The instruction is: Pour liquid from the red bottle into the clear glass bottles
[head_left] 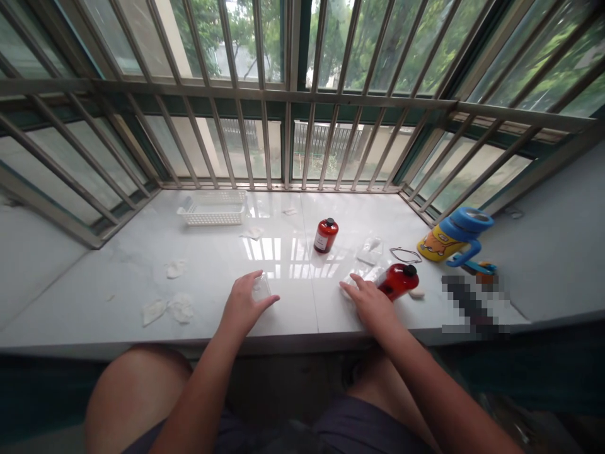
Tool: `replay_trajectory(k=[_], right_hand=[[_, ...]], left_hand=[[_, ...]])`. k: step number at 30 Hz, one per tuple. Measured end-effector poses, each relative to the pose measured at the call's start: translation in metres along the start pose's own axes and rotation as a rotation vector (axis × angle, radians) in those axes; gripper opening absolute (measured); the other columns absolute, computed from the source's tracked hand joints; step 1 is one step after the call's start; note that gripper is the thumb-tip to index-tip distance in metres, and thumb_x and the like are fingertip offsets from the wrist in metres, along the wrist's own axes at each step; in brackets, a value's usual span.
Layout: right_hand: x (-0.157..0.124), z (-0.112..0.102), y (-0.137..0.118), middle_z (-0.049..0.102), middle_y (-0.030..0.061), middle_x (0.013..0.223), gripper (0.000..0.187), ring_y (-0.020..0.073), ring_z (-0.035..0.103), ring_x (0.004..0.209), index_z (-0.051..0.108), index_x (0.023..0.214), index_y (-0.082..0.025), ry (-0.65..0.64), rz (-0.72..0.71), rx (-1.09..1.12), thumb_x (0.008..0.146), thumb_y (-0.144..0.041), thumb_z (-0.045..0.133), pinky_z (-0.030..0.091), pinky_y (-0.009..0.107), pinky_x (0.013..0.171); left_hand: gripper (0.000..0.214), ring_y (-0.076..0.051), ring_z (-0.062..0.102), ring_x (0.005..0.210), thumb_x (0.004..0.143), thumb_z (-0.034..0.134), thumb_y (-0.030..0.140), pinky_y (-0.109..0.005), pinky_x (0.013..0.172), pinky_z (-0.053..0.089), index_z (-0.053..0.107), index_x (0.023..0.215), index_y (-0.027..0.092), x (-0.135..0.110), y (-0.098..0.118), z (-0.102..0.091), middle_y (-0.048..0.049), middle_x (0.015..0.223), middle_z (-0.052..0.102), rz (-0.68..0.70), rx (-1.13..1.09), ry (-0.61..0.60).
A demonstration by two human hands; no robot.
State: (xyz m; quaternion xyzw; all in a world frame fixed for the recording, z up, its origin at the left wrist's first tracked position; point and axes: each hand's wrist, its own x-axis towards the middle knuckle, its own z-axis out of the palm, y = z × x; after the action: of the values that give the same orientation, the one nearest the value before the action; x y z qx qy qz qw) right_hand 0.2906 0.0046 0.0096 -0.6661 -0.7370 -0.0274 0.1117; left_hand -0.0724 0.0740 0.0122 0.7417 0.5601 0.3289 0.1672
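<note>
My left hand (244, 304) curls round a small clear container (261, 288) on the white sill, fingers and thumb closed on its sides. My right hand (369, 304) lies flat on the sill, fingers stretched over clear plastic wrapping (370, 275), holding nothing. Right beside that hand a red bottle with a black cap (397, 280) lies on its side. A second, smaller red bottle (326, 235) stands upright farther back, near the middle.
A white slotted basket (213, 209) sits at the back left. Crumpled tissues (166, 309) lie on the left. A yellow and blue cup (452, 236), a thin cord loop (405, 255) and barred windows (283, 94) bound the sill.
</note>
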Motion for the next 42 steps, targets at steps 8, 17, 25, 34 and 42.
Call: replay_trajectory(k=[8, 17, 25, 34, 42], right_hand=[[0.016, 0.0, -0.01, 0.074, 0.0113, 0.127, 0.037, 0.0306, 0.07, 0.11, 0.071, 0.121, -0.027, 0.018, -0.114, 0.079, 0.095, -0.007, 0.053, 0.062, 0.039, 0.079], [0.026, -0.059, -0.117, 0.075, 0.0064, 0.119, 0.023, 0.0223, 0.073, 0.094, 0.07, 0.116, -0.027, 0.161, -0.011, 0.989, 0.1, -0.043, 0.069, 0.065, 0.036, 0.077], [0.028, -0.035, -0.135, 0.074, 0.0066, 0.11, 0.013, 0.0255, 0.068, 0.096, 0.068, 0.114, -0.027, 0.134, -0.131, 0.764, 0.102, -0.03, 0.063, 0.06, 0.044, 0.09], [0.019, 0.002, -0.138, 0.07, 0.0118, 0.136, 0.047, 0.032, 0.065, 0.129, 0.061, 0.135, -0.027, 0.137, -0.002, 0.837, 0.09, -0.031, 0.074, 0.056, 0.054, 0.109], [0.0, 0.004, -0.135, 0.072, 0.0073, 0.114, 0.051, 0.0269, 0.072, 0.115, 0.048, 0.134, -0.025, 0.199, 0.145, 0.947, 0.091, -0.038, 0.072, 0.057, 0.05, 0.107]], left_hand=[[0.072, -0.032, 0.067, 0.127, 0.072, 0.096, 0.037, -0.052, 0.114, 0.053, 0.061, 0.135, 0.027, -0.009, 0.007, 0.006, -0.0075, 0.134, 0.072, -0.052, -0.156, -0.004], [0.087, -0.034, 0.068, 0.126, 0.065, 0.099, 0.03, -0.054, 0.111, 0.054, 0.058, 0.142, 0.026, -0.017, 0.044, 0.045, -0.01, 0.132, 0.073, -0.006, -0.292, -0.081], [0.073, -0.033, 0.067, 0.126, 0.07, 0.087, 0.021, -0.053, 0.111, 0.055, 0.06, 0.138, 0.025, -0.021, 0.049, 0.06, -0.0101, 0.136, 0.071, 0.064, -0.306, -0.054], [0.073, -0.033, 0.067, 0.124, 0.075, 0.088, 0.025, -0.055, 0.11, 0.055, 0.056, 0.141, 0.024, -0.022, 0.047, 0.058, -0.0122, 0.135, 0.069, 0.072, -0.306, -0.068], [0.089, -0.033, 0.067, 0.122, 0.07, 0.097, 0.03, -0.054, 0.109, 0.055, 0.051, 0.146, 0.027, -0.022, 0.049, 0.058, -0.0087, 0.129, 0.07, 0.009, -0.333, -0.09]])
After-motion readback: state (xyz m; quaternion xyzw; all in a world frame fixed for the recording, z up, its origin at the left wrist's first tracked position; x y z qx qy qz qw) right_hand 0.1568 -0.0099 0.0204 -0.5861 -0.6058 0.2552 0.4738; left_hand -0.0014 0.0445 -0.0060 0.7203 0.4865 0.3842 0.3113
